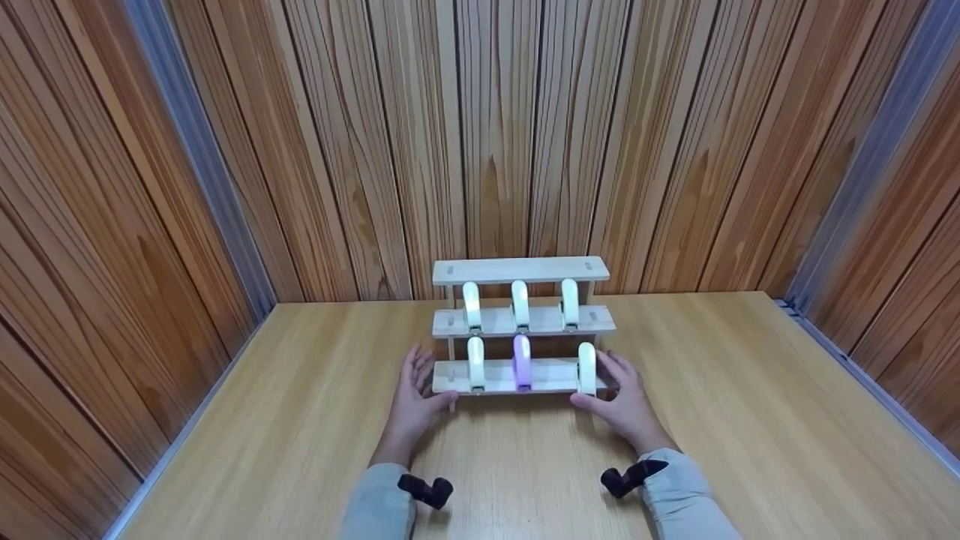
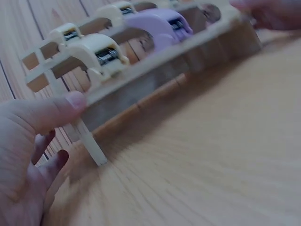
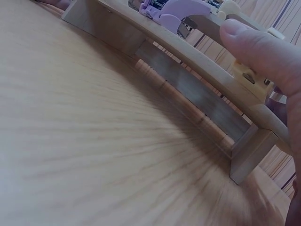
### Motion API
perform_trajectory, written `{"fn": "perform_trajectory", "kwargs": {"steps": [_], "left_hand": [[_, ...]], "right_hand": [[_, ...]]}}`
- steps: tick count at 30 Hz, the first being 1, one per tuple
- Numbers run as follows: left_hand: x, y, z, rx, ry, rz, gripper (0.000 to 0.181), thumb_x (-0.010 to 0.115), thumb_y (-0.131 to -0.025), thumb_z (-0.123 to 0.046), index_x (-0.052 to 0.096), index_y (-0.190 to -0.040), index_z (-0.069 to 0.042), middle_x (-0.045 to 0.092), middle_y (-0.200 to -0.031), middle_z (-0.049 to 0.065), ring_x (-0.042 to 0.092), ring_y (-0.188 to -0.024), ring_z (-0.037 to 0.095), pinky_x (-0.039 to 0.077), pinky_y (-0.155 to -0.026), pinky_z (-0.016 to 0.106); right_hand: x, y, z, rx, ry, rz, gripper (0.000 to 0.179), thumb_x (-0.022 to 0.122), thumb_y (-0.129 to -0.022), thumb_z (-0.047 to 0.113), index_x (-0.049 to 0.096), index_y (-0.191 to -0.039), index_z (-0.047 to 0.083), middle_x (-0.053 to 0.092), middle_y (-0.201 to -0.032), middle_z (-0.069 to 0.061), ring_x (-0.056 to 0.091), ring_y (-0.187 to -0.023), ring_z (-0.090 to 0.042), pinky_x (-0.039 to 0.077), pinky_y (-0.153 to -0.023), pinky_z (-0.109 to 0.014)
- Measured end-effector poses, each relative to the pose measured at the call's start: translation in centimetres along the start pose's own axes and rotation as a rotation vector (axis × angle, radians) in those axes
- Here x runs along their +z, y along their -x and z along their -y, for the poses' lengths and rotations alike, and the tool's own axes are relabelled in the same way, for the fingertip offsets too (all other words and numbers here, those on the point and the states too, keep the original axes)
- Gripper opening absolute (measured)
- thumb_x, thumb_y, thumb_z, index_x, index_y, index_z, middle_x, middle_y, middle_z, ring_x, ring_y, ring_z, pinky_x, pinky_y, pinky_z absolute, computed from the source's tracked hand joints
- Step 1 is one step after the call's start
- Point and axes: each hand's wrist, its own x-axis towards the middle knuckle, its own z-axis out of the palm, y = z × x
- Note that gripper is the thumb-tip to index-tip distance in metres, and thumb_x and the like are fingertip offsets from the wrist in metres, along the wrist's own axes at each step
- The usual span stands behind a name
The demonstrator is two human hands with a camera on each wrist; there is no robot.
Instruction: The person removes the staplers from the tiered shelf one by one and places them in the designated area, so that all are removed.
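A three-tier wooden rack [image 1: 555, 271] stands before me. Along its middle tier sit three cream arched plastic pieces, perhaps tape dispensers, including a central one [image 1: 520, 304]. The lowest tier bears a cream dispenser [image 1: 475, 361] at left, a purple dispenser [image 1: 523, 361] near the middle and a cream dispenser [image 1: 586, 367] at right. Around the rack's lower left corner curves my left hand [image 1: 415, 405], thumb on the front edge, other fingers spread beside the leg. My right hand [image 1: 622, 405] holds the opposite end, thumb by the right dispenser and fingers partly hidden behind it.
The rack rests on a light wooden table [image 1: 300, 420]. Wood-plank panels [image 1: 495, 150] rise behind and at both sides, with metal posts [image 1: 199, 150] at the corners. Black wrist mounts [image 1: 426, 491] sit on both pale sleeves.
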Motion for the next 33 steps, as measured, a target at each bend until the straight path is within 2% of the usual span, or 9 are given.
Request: {"fn": "perform_trajectory", "kwargs": {"steps": [7, 12, 22, 29, 33], "left_hand": [[-0.14, -0.09, -0.1, 0.035, -0.031, 0.013, 0.103, 0.079, -0.083, 0.003, 0.016, -0.162, -0.02, 0.031, -0.163, 0.013, 0.03, -0.15, 0.032, 0.027, -0.121, 0.053], [-0.01, 0.0, -0.1, -0.005, -0.051, 0.025, 0.101, 0.079, -0.085, -0.002, 0.016, -0.162, -0.019, 0.034, -0.161, 0.014, 0.033, -0.148, 0.033, 0.027, -0.121, 0.054], [0.04, 0.39, 0.26, -0.046, -0.063, 0.013, 0.1, 0.079, -0.085, -0.003, 0.015, -0.162, -0.015, 0.036, -0.16, 0.015, 0.035, -0.147, 0.036, 0.031, -0.119, 0.053], [-0.03, 0.43, 0.51, -0.046, -0.085, 0.01, 0.101, 0.08, -0.085, -0.006, 0.015, -0.162, -0.013, 0.037, -0.159, 0.016, 0.036, -0.145, 0.036, 0.033, -0.119, 0.052], [-0.06, 0.37, 0.33, -0.027, -0.093, 0.012, 0.101, 0.081, -0.085, -0.007, 0.015, -0.162, -0.013, 0.037, -0.159, 0.017, 0.035, -0.146, 0.037, 0.033, -0.118, 0.053]], "right_hand": [[-0.11, 0.03, 0.18, -0.03, -0.022, -0.019, 0.097, 0.087, -0.08, 0.034, 0.035, -0.157, 0.007, 0.015, -0.163, -0.027, 0.014, -0.149, -0.048, 0.023, -0.119, -0.063], [-0.2, 0.08, 0.21, 0.002, -0.008, -0.004, 0.097, 0.085, -0.081, 0.037, 0.032, -0.158, 0.009, 0.011, -0.164, -0.027, 0.013, -0.15, -0.048, 0.02, -0.119, -0.064], [-0.19, 0.03, -0.23, 0.005, -0.034, 0.002, 0.098, 0.088, -0.079, 0.036, 0.035, -0.157, 0.01, 0.012, -0.164, -0.026, 0.016, -0.149, -0.048, 0.022, -0.119, -0.063], [-0.61, 0.08, -0.46, 0.024, -0.064, 0.016, 0.099, 0.088, -0.079, 0.036, 0.033, -0.158, 0.011, 0.012, -0.165, -0.024, 0.015, -0.15, -0.047, 0.021, -0.119, -0.064], [-1.0, -0.01, -0.61, 0.008, -0.096, 0.013, 0.098, 0.088, -0.079, 0.032, 0.034, -0.158, 0.009, 0.021, -0.163, -0.021, 0.019, -0.15, -0.042, 0.022, -0.12, -0.061]]}}
